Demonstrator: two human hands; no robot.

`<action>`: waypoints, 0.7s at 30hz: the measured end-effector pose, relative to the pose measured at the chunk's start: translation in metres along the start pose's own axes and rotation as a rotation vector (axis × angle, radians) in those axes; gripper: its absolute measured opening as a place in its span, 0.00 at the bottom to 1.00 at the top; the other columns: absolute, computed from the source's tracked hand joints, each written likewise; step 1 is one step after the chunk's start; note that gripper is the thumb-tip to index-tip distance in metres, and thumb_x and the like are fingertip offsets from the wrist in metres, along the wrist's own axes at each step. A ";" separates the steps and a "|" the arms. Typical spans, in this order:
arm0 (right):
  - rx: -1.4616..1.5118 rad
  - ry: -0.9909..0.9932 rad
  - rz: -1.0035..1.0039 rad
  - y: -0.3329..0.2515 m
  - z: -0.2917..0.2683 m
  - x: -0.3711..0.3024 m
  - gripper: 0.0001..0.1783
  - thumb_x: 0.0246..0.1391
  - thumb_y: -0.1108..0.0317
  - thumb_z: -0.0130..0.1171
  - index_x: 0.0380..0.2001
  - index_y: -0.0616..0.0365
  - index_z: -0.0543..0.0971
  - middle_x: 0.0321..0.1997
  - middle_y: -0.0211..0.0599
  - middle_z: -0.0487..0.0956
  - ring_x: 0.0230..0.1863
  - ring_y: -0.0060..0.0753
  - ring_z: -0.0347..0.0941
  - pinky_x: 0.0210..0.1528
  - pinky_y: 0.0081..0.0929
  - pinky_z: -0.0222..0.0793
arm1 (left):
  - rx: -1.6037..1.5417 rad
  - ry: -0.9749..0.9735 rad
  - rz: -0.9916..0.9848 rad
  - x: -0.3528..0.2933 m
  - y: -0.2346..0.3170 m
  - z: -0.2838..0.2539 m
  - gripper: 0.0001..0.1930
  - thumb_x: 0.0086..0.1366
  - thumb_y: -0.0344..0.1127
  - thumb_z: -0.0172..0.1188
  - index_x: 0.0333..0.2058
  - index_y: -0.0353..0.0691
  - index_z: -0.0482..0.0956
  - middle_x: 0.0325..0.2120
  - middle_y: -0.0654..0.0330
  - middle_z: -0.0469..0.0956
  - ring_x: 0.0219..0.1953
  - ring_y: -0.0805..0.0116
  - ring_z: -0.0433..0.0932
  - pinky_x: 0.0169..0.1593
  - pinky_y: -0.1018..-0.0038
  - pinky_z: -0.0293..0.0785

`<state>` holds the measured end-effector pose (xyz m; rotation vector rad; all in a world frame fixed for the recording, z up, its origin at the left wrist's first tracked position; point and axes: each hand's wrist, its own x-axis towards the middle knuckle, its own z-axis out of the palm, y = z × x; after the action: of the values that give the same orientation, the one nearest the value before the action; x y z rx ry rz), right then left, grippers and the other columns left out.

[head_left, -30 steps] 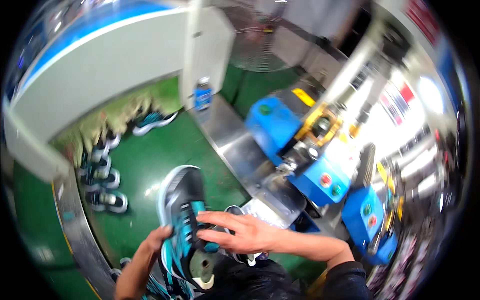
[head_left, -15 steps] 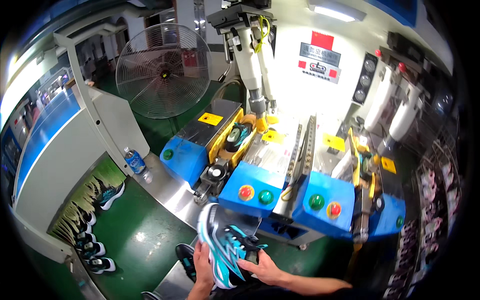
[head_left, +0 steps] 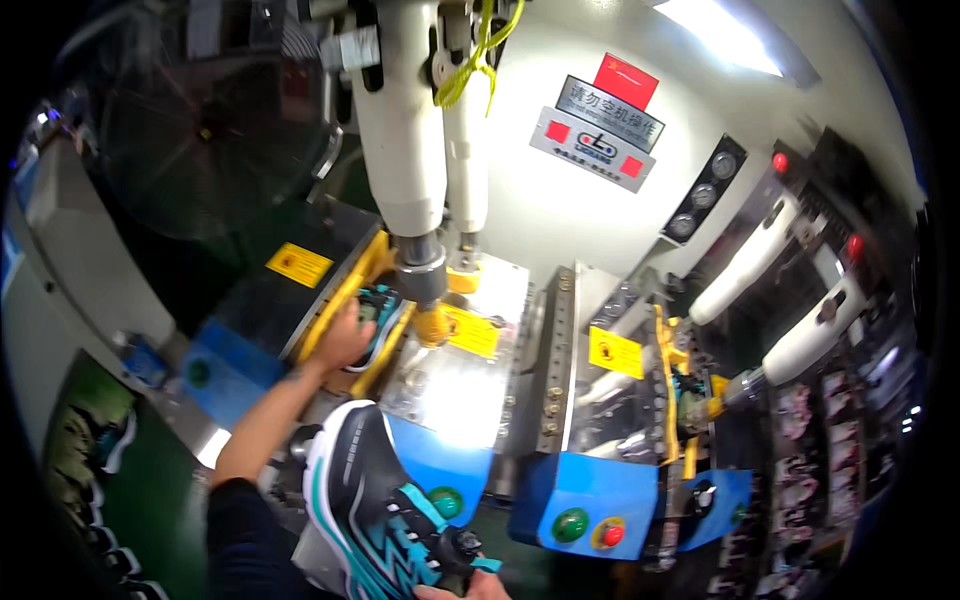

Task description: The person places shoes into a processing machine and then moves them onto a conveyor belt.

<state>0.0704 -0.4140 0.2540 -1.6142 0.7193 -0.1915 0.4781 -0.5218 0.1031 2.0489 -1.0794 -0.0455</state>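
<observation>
My left hand (head_left: 345, 337) reaches into the left station of the machine. It grips the dark sneaker (head_left: 381, 315) with teal laces that sits between the yellow pads (head_left: 340, 318); part of that shoe is behind the hand. Closer to me, a black, white and teal sneaker (head_left: 375, 500) is tilted with its toe up. My right hand (head_left: 468, 588) has hold of it near the ankle opening at the lower edge, where most of the hand is cut off.
White press cylinders (head_left: 405, 130) hang just right of my left hand. A blue control box (head_left: 590, 510) carries green and red buttons. Another station with cylinders (head_left: 745, 265) stands at right. A large fan (head_left: 210, 130) is at far left, a shoe rack (head_left: 800, 460) at far right.
My left hand has let go of the near sneaker and reached forward to the one in the machine. My right hand keeps the near sneaker. The view has moved closer to the machine.
</observation>
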 end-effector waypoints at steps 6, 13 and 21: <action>0.456 0.142 0.263 -0.014 0.006 0.031 0.25 0.49 0.71 0.60 0.50 0.58 0.63 0.23 0.25 0.68 0.19 0.15 0.60 0.19 0.17 0.56 | -0.582 -0.176 -0.155 0.031 -0.002 -0.031 0.26 0.52 0.29 0.54 0.51 0.27 0.63 0.42 0.45 0.74 0.45 0.54 0.74 0.48 0.67 0.70; 0.453 0.180 0.289 -0.031 0.021 0.138 0.30 0.48 0.66 0.64 0.54 0.59 0.67 0.42 0.33 0.76 0.44 0.28 0.72 0.48 0.30 0.69 | -1.436 0.365 -0.589 -0.097 -0.023 -0.137 0.27 0.58 0.31 0.58 0.56 0.35 0.62 0.48 0.56 0.72 0.49 0.64 0.71 0.54 0.70 0.67; 0.084 0.346 0.355 -0.053 0.028 0.390 0.27 0.51 0.60 0.57 0.48 0.67 0.64 0.45 0.51 0.73 0.46 0.43 0.73 0.47 0.37 0.68 | -1.295 0.840 -0.816 -0.301 -0.070 -0.174 0.30 0.58 0.39 0.55 0.58 0.36 0.60 0.53 0.50 0.67 0.53 0.57 0.69 0.57 0.63 0.66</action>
<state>0.4107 -0.6039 0.1898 -1.3607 1.2342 -0.2409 0.3990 -0.1773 0.0801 0.9457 0.3637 -0.2075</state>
